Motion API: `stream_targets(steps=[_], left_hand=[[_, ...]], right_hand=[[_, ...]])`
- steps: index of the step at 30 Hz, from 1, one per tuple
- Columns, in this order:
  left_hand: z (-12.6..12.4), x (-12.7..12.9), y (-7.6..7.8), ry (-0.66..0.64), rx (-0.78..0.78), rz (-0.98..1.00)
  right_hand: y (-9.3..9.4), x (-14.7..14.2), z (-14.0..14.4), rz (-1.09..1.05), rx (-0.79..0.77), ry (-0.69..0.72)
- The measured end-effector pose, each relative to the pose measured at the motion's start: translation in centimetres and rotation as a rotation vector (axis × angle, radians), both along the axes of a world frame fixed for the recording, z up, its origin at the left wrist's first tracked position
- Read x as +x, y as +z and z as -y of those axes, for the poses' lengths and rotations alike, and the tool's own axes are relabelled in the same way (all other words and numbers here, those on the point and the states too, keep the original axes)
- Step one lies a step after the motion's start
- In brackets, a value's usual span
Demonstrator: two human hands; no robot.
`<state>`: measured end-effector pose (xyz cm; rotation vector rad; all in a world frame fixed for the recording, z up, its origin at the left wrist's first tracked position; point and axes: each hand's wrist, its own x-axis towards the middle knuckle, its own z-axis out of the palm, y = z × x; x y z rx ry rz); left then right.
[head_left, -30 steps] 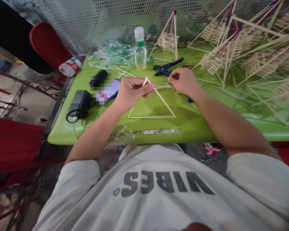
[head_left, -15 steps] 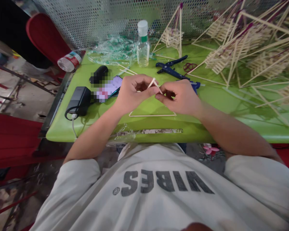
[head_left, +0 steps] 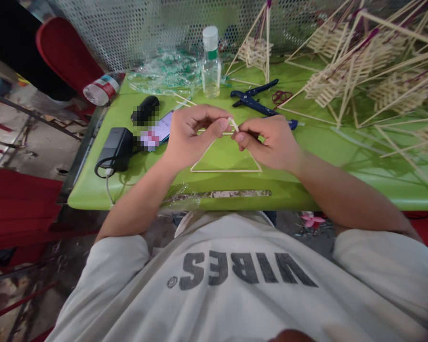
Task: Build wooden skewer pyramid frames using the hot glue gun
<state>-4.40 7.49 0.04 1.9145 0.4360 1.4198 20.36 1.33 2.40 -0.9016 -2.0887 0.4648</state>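
A triangle of thin pale sticks (head_left: pixel 225 170) stands tilted on the green table (head_left: pixel 306 185), its base resting on the surface. My left hand (head_left: pixel 190 135) pinches the top corner of the triangle from the left. Fingertips of my right hand (head_left: pixel 269 142) close on the same corner from the right, almost touching the left thumb. A short stick end pokes out between the two hands.
Blue pliers (head_left: pixel 251 99), a clear glue bottle (head_left: pixel 211 64) and crumpled plastic wrap (head_left: pixel 164 76) lie behind the hands. A phone (head_left: pixel 157 134), a black charger (head_left: pixel 116 149) and a fallen bottle (head_left: pixel 100 89) are at left. Several finished stick frames (head_left: pixel 360 71) crowd the right side.
My right hand came in from the far right to meet the left hand at the triangle's top corner. Both hands now pinch that corner close together.
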Motion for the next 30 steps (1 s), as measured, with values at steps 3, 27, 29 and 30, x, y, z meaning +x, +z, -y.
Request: stream_targets(steps=[3, 27, 29, 30], left_hand=[[0.2, -0.1, 0.2, -0.008, 0.008, -0.013], [1.4, -0.2, 1.9, -0.004, -0.156, -0.04], [1.5, 0.0, 1.9, 0.001, -0.158, -0.037], [1.5, 0.1, 1.9, 0.009, -0.164, -0.04]], right_hand=[[-0.1, 0.0, 0.1, 0.001, 0.011, 0.001], [1.4, -0.3, 1.1, 0.049, -0.109, -0.046], [1.5, -0.3, 1.0, 0.046, -0.122, -0.045], [1.5, -0.3, 1.0, 0.046, -0.131, -0.045]])
